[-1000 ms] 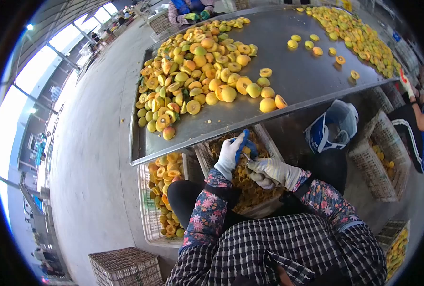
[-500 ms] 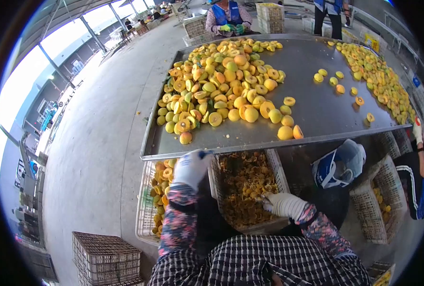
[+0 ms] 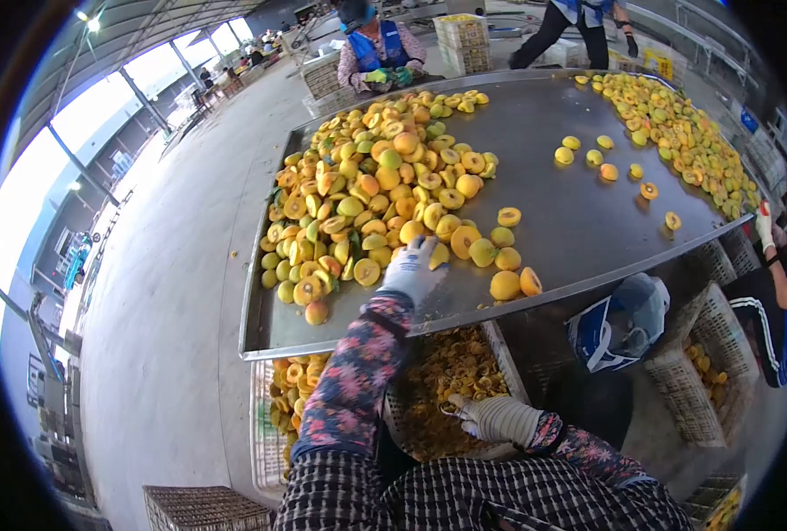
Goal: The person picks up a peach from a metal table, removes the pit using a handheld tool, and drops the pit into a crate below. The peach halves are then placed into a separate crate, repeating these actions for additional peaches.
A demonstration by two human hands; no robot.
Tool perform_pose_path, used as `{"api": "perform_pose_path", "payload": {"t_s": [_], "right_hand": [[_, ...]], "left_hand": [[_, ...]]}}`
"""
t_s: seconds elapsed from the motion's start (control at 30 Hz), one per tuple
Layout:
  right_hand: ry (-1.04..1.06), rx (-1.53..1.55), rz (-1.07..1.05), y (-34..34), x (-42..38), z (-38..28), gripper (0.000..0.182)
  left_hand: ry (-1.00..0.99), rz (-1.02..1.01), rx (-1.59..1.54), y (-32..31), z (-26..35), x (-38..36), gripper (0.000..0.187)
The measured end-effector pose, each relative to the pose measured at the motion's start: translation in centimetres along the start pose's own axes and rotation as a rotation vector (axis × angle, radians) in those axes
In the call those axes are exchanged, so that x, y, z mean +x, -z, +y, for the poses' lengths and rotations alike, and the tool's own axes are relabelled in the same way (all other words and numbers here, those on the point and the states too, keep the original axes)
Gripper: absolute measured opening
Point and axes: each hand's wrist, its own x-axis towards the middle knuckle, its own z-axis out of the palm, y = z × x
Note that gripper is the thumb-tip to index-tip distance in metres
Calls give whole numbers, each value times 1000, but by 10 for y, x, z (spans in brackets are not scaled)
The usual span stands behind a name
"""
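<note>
My left hand [image 3: 414, 272], in a white glove, reaches over the near edge of the metal table [image 3: 553, 212]. Its fingers are stretched out against the front of a heap of halved yellow peaches [image 3: 358, 208], and a half lies at its fingertips. Lower down, my right hand [image 3: 500, 419], also gloved, is closed above a crate of dark peach scraps [image 3: 464, 365]. Something small and shiny shows at its fingertips, too small to name. Left of that crate, partly hidden by my left arm, a white crate holds peach halves [image 3: 298, 389].
A blue-and-white bucket [image 3: 619, 323] stands under the table edge, right of the scrap crate. Another crate [image 3: 708, 372] is beside a co-worker at right. More peaches [image 3: 677, 142] cover the table's right side. A person in a blue vest [image 3: 380, 53] works across the table.
My left hand has moved up from above the crates onto the peach heap. My right hand stays low over the scraps. The view has shifted, and the person at the back has stepped.
</note>
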Motion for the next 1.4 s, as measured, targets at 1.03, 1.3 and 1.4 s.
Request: {"api": "perform_pose_path", "payload": {"t_s": [1.03,1.3,1.4], "right_hand": [[123,-37,973,2,-5,-59,33],[26,-141,809,3,-2,-57,33],[54,-163,751,8,0,-48,33]], "left_hand": [[459,186,-2297,-19,53,-185,38],[158,143,-1994,-38,37,-191,34],[39,110,-1683,-34,27,-195,33]]}}
